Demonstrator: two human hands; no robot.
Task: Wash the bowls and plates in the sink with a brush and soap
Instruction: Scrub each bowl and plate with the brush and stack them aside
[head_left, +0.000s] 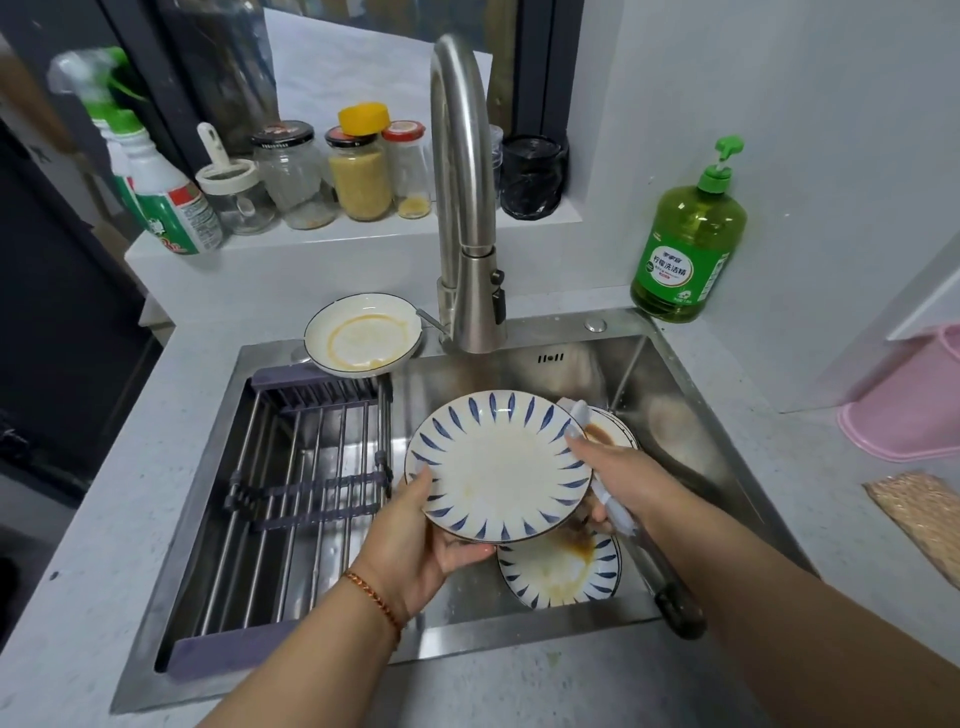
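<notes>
Plate (498, 467) with blue leaf strokes round the rim, held tilted over the steel sink (691, 415), faint brownish smears on its white middle. Left hand (421, 545) gripping its lower-left edge, thumb on top, fingers curled underneath, red-orange bracelet (375, 597) on that wrist. Right hand (618, 478) wrapped round a brush (623, 519), pale head up against the plate's right rim, dark handle end (680, 613) sticking out low toward the front of the sink. Second blue-patterned plate (561, 571) lying flat in the basin right below, brown sauce on it. Another dirty dish (608, 431) peeking out behind the right hand, can't tell much about it. Small white bowl (363, 335) with an orange ring of residue perched on the back-left sink rim, just beside the tall faucet (462, 182). Drying rack (306, 467) with metal bars filling the left half of the sink. Green soap bottle (688, 244) with pump standing on the desk (831, 467) at the back right, well apart from the hands. Jars (358, 171) and a spray bottle (156, 182) lined up on the window ledge. Pink tub (909, 400) over at the right edge.
</notes>
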